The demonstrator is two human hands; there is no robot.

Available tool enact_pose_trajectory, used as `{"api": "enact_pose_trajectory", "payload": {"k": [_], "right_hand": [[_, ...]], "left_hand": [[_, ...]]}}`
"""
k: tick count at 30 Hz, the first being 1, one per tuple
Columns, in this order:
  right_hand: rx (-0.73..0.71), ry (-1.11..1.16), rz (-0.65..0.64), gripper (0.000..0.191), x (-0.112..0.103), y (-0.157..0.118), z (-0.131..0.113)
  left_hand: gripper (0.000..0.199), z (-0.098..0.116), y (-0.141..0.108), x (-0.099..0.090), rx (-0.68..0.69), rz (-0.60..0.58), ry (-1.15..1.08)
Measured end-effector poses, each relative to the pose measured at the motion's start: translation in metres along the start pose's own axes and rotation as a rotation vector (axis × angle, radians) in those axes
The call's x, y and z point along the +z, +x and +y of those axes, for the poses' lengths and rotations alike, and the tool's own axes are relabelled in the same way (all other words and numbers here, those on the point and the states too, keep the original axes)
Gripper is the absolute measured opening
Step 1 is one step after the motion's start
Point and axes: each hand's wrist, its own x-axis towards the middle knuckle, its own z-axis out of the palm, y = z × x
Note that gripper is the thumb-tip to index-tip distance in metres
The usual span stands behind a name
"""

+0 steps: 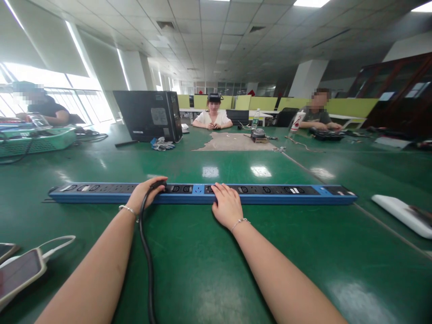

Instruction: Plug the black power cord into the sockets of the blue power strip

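Note:
A long blue power strip point(283, 200) with black sockets lies crosswise on the green table in the head view. My left hand point(146, 192) is closed around the black plug point(158, 183) of a power cable, at the sockets left of the strip's middle. Whether the plug sits in a socket is hidden by the fingers. From it the black cable point(146, 252) runs down past my wrist to the lower edge. My right hand point(227, 202) lies over the strip just right of the blue middle socket point(198, 189), fingers stretched out on its top.
A phone point(23, 274) with a white cable lies at the lower left, a white flat device point(400, 213) at the right. Farther back stand a black computer case point(148, 117), gloves point(162, 144) and a green basket point(57, 140). Several people sit around the table.

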Motion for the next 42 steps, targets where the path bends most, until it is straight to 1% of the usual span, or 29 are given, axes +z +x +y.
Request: {"api": "enact_pose_trajectory", "payload": {"k": [3,7,13,20,25,28,30,31,32,33,35,36,38,39,42], "right_hand": [[-0.006,-0.001,0.007,0.051,0.0,0.0,0.0],[-0.01,-0.006,0.012,0.051,0.001,-0.001,0.0],[0.008,-0.004,0.01,0.05,0.001,0.0,-0.002],[0.029,0.025,0.022,0.048,0.001,0.001,-0.004],[0.03,0.06,0.044,0.05,0.001,0.002,-0.001],[0.054,0.097,0.082,0.055,0.001,0.003,0.0],[0.068,0.107,0.102,0.057,0.001,0.005,0.0],[0.074,0.106,0.109,0.057,0.002,0.005,0.0],[0.079,0.103,0.115,0.057,0.003,0.005,0.0],[0.084,0.099,0.119,0.056,0.004,0.005,0.0],[0.086,0.093,0.122,0.055,0.005,0.005,0.0],[0.083,0.093,0.121,0.054,0.005,0.005,0.0],[0.075,0.096,0.117,0.052,0.006,0.005,0.0],[0.07,0.098,0.117,0.051,0.006,0.005,0.0],[0.063,0.108,0.121,0.049,0.006,0.004,0.001]], "left_hand": [[0.042,0.0,-0.002,0.004,0.056,-0.014,0.037],[0.04,-0.002,-0.008,0.01,0.129,0.012,0.043],[0.043,-0.005,-0.013,0.014,0.124,0.022,0.033],[0.041,-0.004,-0.013,0.011,0.155,0.008,0.075],[0.039,0.0,-0.018,0.015,0.174,0.068,0.052],[0.036,0.004,-0.019,0.014,0.141,0.123,0.037],[0.036,0.012,-0.018,0.009,0.056,0.235,0.004],[0.036,0.018,-0.017,0.006,-0.002,0.317,-0.015],[0.037,0.025,-0.016,0.003,-0.056,0.373,-0.027],[0.038,0.033,-0.015,0.002,-0.083,0.393,-0.041],[0.037,0.051,-0.013,0.005,-0.078,0.328,-0.066],[0.036,0.059,-0.011,0.009,-0.05,0.255,-0.074],[0.037,0.075,-0.007,0.022,0.004,0.149,-0.098],[0.037,0.082,-0.005,0.029,0.022,0.121,-0.112],[0.037,0.097,0.001,0.049,0.066,0.085,-0.152]]}}
